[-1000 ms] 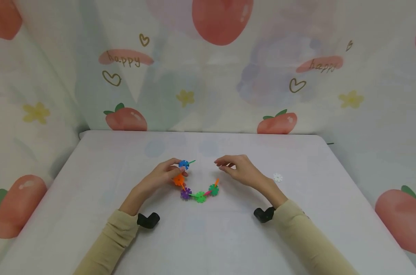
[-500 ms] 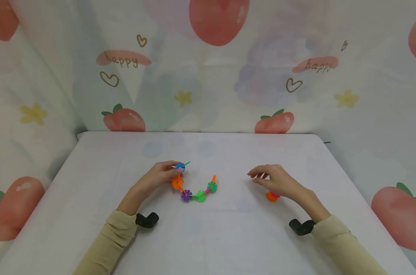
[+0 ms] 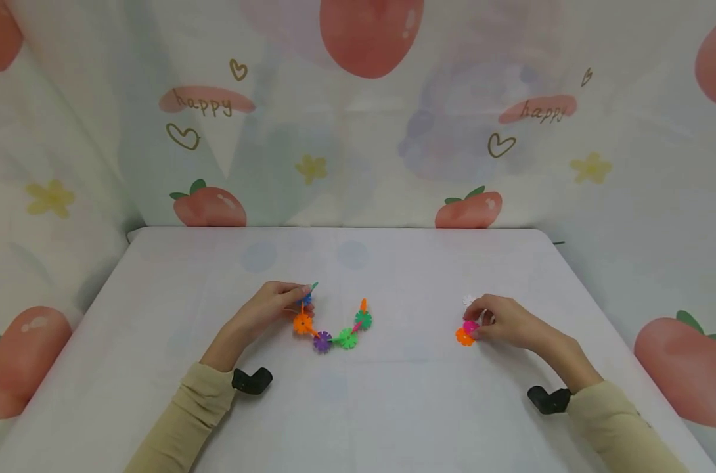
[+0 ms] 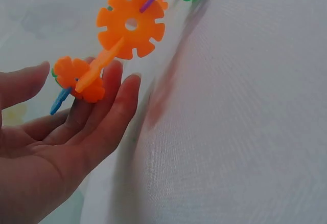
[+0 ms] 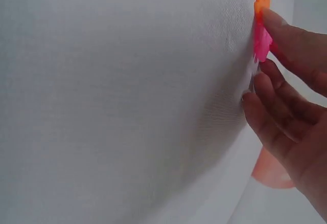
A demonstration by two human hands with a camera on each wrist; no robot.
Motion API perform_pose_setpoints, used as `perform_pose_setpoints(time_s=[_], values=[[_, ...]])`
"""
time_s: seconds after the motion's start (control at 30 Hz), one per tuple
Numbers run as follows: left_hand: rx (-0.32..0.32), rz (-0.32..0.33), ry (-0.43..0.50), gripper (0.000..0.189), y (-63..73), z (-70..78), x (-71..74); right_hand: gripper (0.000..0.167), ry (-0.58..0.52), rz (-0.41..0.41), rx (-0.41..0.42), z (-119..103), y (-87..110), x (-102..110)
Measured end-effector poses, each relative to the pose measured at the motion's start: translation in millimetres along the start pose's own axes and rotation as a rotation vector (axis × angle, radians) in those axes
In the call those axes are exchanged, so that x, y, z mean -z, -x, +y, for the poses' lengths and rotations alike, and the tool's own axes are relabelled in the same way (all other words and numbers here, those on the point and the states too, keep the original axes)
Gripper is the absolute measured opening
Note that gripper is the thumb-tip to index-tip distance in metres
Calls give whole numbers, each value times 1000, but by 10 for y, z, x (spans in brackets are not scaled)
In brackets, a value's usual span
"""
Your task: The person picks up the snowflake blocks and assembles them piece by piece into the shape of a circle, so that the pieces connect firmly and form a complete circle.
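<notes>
A curved chain of interlocking snowflake discs [image 3: 322,341] in several colours lies on the white-covered table. My left hand [image 3: 273,303] holds the chain's far left end near the blue disc [image 3: 306,300]. In the left wrist view, an orange disc [image 4: 131,25] hangs past the fingertips, while part of the grip is hidden. At the right, the thumb and fingers of my right hand [image 3: 508,322] pinch a pink disc [image 3: 470,326]. An orange disc [image 3: 464,337] lies against it. The right wrist view shows the pink disc [image 5: 262,43] edge-on by the thumb.
A white disc [image 3: 468,301] lies just behind my right hand. The table [image 3: 393,407] has a white cloth, and a printed curtain [image 3: 358,131] stands along its back and sides. Each wrist carries a black mount [image 3: 253,381].
My right hand has travelled from beside the chain to the right and taken hold of the pink disc. The left hand shifted slightly left and down, still holding the chain.
</notes>
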State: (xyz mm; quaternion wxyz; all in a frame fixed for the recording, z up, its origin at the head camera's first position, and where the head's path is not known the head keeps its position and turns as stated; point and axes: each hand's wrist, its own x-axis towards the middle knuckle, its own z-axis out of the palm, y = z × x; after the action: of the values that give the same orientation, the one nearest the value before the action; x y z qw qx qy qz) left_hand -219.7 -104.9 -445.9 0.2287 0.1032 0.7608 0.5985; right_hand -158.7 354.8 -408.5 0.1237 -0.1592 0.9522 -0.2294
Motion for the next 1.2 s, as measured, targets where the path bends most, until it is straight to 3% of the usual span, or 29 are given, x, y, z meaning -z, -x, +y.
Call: perform_pose_setpoints(time_s=[0.23, 0.5, 0.83, 1.2], values=[[-8, -12, 43, 46, 8, 7, -7, 19, -31, 50, -12, -58, -58, -41], [-22, -35, 55, 48, 28, 12, 4, 9, -174, 99, 32, -304, -207, -124], [-16, -30, 62, 48, 58, 26, 7, 14, -300, 177, 132, -673, -581, -336], [-33, -37, 70, 47, 50, 25, 1, 23, -338, 223, 245, -1139, -985, -482]])
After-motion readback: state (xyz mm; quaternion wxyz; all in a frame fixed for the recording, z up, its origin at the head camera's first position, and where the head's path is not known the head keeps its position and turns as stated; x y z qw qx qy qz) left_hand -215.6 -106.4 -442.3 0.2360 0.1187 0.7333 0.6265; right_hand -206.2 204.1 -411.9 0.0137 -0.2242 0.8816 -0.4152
